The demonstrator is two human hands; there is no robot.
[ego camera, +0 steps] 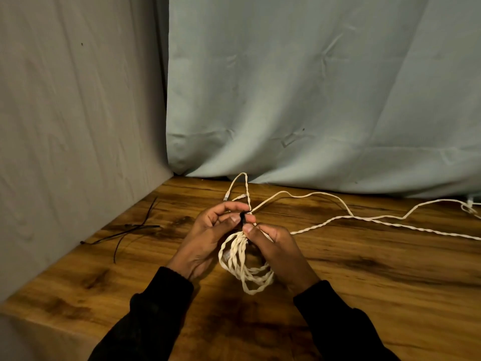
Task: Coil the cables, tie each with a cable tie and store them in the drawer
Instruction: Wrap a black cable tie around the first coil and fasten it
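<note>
A coiled white twisted cable hangs in loops between my hands above the wooden table. A black cable tie wraps the top of the coil. My left hand pinches the tie and the coil's top with thumb and fingers. My right hand pinches the coil just below the tie. The coil's plug ends stick out behind my left hand. A second white twisted cable lies loose across the table to the right.
Several spare black cable ties lie on the table at the left, near a grey wall. A pale cloth hangs behind the table. The table's left front corner is close to me.
</note>
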